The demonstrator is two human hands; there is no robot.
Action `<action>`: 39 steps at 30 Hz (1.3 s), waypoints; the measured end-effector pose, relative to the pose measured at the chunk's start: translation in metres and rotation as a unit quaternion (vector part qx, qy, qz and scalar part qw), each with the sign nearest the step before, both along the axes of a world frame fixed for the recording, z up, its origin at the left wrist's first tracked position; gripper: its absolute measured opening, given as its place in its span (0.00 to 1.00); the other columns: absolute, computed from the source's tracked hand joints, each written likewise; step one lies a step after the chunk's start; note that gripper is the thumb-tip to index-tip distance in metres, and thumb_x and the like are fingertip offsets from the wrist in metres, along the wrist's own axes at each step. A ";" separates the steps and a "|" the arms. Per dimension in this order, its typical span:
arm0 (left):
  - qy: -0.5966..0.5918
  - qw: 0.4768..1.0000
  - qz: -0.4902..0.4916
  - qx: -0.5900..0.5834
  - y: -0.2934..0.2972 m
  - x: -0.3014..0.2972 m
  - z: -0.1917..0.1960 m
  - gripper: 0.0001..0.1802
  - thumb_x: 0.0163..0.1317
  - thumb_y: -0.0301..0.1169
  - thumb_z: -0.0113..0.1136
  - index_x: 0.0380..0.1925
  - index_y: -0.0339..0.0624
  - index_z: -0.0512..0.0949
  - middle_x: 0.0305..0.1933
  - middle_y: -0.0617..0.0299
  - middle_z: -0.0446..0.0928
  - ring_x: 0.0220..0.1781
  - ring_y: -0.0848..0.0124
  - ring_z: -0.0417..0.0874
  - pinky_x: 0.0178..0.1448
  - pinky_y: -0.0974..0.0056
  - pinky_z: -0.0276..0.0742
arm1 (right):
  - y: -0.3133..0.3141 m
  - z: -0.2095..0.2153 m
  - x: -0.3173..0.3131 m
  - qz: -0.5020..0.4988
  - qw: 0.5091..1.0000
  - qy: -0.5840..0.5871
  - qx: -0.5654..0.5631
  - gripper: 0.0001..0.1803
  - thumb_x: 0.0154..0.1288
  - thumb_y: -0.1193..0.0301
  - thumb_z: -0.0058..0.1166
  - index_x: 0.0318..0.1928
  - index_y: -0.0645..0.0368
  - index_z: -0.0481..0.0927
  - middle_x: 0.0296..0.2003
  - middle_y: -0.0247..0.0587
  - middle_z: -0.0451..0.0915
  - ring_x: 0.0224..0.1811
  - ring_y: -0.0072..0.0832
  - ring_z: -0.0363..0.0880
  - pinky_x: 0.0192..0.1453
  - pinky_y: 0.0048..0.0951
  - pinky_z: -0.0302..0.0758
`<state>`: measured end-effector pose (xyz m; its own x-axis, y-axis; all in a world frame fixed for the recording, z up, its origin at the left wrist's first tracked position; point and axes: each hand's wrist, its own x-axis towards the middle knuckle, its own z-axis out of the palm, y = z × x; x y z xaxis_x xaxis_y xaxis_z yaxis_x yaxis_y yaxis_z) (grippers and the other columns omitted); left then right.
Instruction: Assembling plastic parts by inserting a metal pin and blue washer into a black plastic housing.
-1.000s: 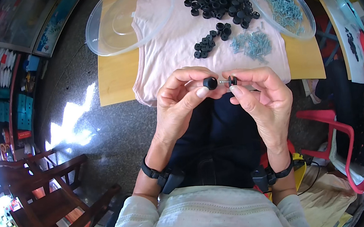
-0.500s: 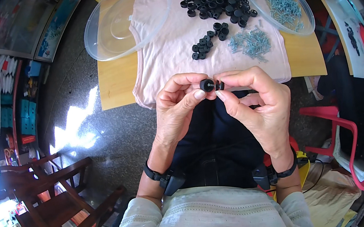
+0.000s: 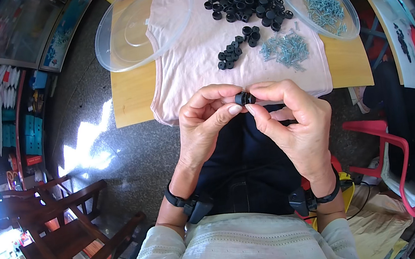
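Between my hands, just off the table's near edge, two small round black plastic pieces meet end to end. My left hand (image 3: 200, 125) pinches the left black piece (image 3: 240, 98) between thumb and fingertips. The right black piece (image 3: 250, 98) is gripped by the thumb and index finger of my right hand (image 3: 298, 123). Fingertips cover part of both pieces, and I cannot tell how far one sits inside the other. Beyond my hands, on a pale pink cloth (image 3: 184, 75), lie a short group of black pieces (image 3: 229, 56) and a loose pile of silver screws (image 3: 285, 51).
A large heap of black round parts (image 3: 248, 3) lies farther back. A clear lid holding many screws (image 3: 317, 5) is at right, and another clear lid (image 3: 126, 46) at left. A wooden chair (image 3: 68, 226) stands lower left, a pink chair (image 3: 398, 141) right, with a person beside it.
The two black pieces have come together from slightly apart. The left piece has turned, so its open end no longer faces me. The other person's arm at right has shifted.
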<state>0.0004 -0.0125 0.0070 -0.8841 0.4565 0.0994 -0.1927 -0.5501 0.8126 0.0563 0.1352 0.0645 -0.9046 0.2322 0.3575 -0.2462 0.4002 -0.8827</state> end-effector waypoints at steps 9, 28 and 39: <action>0.010 0.998 0.007 -0.060 0.002 0.000 0.000 0.14 0.56 0.19 0.65 0.44 0.32 0.78 0.46 0.53 0.80 0.45 0.70 0.83 0.52 0.65 0.81 | 0.003 -0.012 0.009 -0.008 1.000 -0.009 -0.026 0.13 0.56 0.83 0.62 0.44 0.62 0.82 0.40 0.42 0.84 0.36 0.25 0.84 0.37 0.25 0.84; 0.104 0.988 0.027 -0.114 0.002 -0.002 -0.006 0.13 0.54 0.15 0.64 0.41 0.31 0.79 0.46 0.50 0.79 0.46 0.66 0.83 0.54 0.62 0.82 | 0.001 -0.024 0.010 -0.034 0.999 0.019 -0.009 0.11 0.59 0.83 0.60 0.43 0.64 0.82 0.38 0.45 0.84 0.34 0.24 0.83 0.34 0.22 0.79; 0.076 0.991 0.019 -0.111 0.009 0.000 -0.001 0.11 0.54 0.13 0.63 0.38 0.32 0.79 0.47 0.49 0.78 0.46 0.65 0.83 0.53 0.63 0.83 | 0.005 -0.029 0.008 -0.044 0.998 0.012 -0.038 0.10 0.61 0.81 0.59 0.44 0.64 0.81 0.38 0.43 0.83 0.34 0.22 0.82 0.35 0.23 0.79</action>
<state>0.0000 -0.0038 0.0063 -0.8839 0.4482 0.1332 -0.0417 -0.3594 0.9322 0.0645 0.1399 0.0359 -0.8709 0.3371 0.3578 -0.2355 0.3528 -0.9056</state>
